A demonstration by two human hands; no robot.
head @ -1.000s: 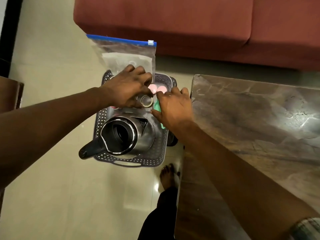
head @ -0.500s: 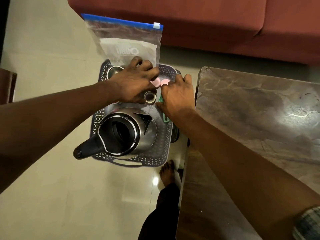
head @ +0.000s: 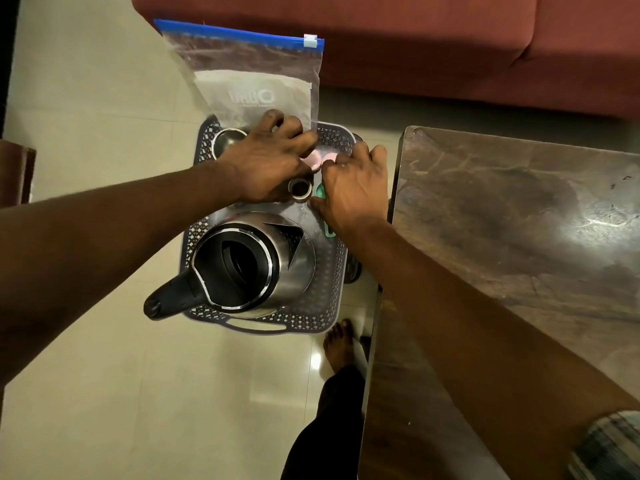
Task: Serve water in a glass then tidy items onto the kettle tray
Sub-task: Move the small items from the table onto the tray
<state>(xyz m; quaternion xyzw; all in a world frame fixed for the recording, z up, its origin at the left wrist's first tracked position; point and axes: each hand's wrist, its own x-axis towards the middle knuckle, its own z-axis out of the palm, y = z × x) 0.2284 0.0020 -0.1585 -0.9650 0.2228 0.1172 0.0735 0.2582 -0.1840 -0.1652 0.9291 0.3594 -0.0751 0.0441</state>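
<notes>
The grey lattice tray (head: 325,306) sits on the floor and holds an open steel kettle (head: 287,268). Beyond the kettle stand a steel cup (head: 225,138), a small tape-like ring (head: 299,188), pink discs (head: 317,159) and a green piece (head: 320,192). The left hand (head: 266,164) curls its fingers on the lower edge of an upright zip bag (head: 249,71), whose label print is unreadable. The right hand (head: 353,188) has bent fingertips on the discs; I cannot tell whether it grips them.

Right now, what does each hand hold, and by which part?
The left hand grips the zip bag by its bottom edge. The right hand touches the pink discs; grip cannot be told.
</notes>
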